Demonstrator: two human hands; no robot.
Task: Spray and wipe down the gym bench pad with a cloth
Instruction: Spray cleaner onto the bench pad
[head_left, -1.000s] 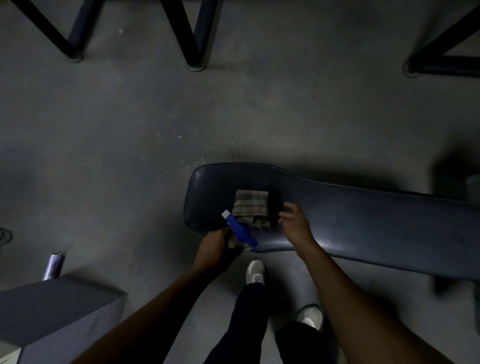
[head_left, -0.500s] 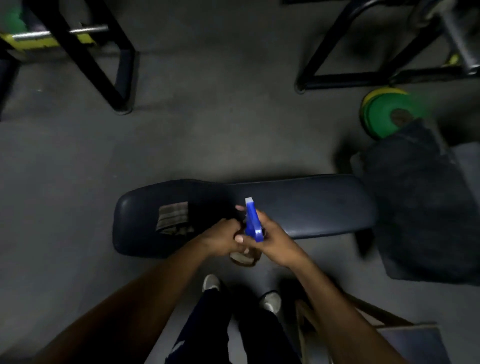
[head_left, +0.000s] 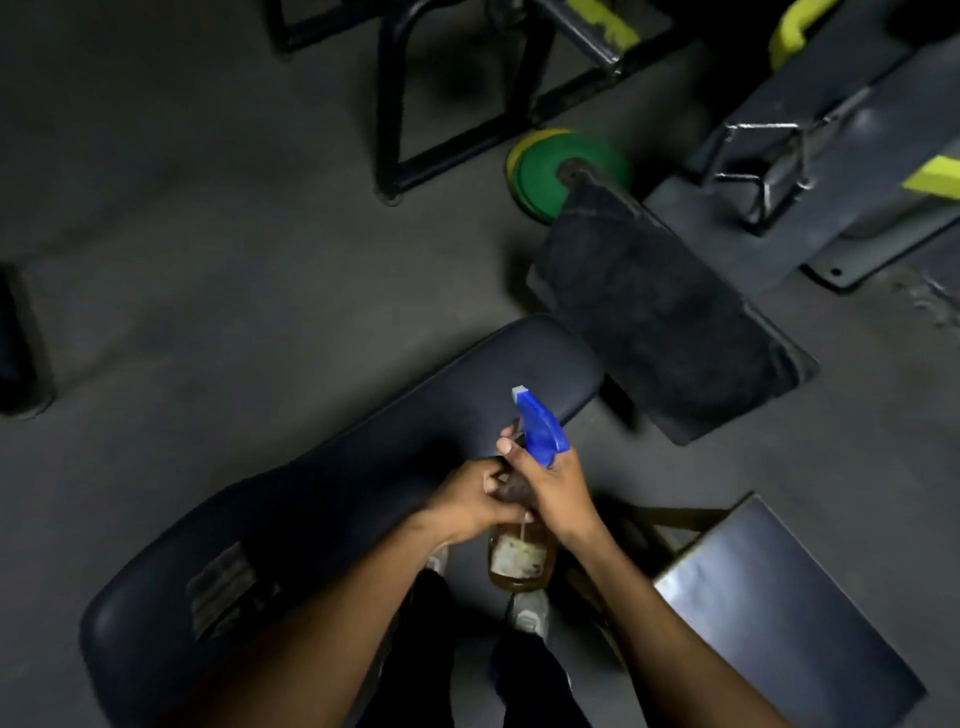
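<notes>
Both hands are wrapped round the spray bottle (head_left: 522, 540): the right hand (head_left: 558, 493) grips the neck just under the blue trigger head (head_left: 540, 428), the left hand (head_left: 467, 501) steadies it from 9 o'clock, probably so the nozzle stays aimed at the bench pad (head_left: 363, 493). The checked cloth (head_left: 223, 587) lies flat on the pad at about 8 o'clock, I'd guess parked within reach for wiping.

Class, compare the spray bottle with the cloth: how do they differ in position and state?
The spray bottle is gripped by both the left hand and right hand; the cloth lies untouched. The bottle stands upright above the bench pad; the cloth lies flat on it.
</notes>
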